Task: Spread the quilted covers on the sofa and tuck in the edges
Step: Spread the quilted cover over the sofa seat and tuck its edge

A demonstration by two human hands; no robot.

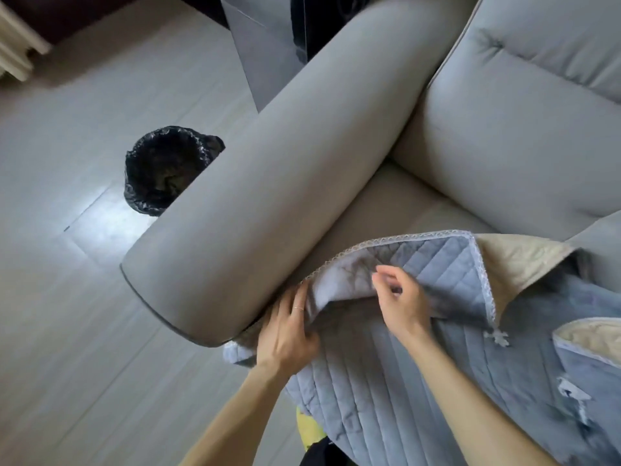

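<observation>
A blue quilted cover (376,381) with a lace trim and a beige underside lies rumpled on the seat of a grey sofa (524,146). One corner is folded over, showing the beige side (514,264). My left hand (285,334) is flat against the cover's edge, fingers pushed into the gap beside the sofa's rounded armrest (285,163). My right hand (403,304) hovers just over the raised fold of the cover, fingers loosely curled, holding nothing. A second blue piece with beige lining (588,344) lies at the right.
A bin lined with a black bag (161,169) stands on the pale floor just left of the armrest. A dark glossy cabinet (268,45) is behind the armrest. Something yellow (311,432) shows under the cover's front edge.
</observation>
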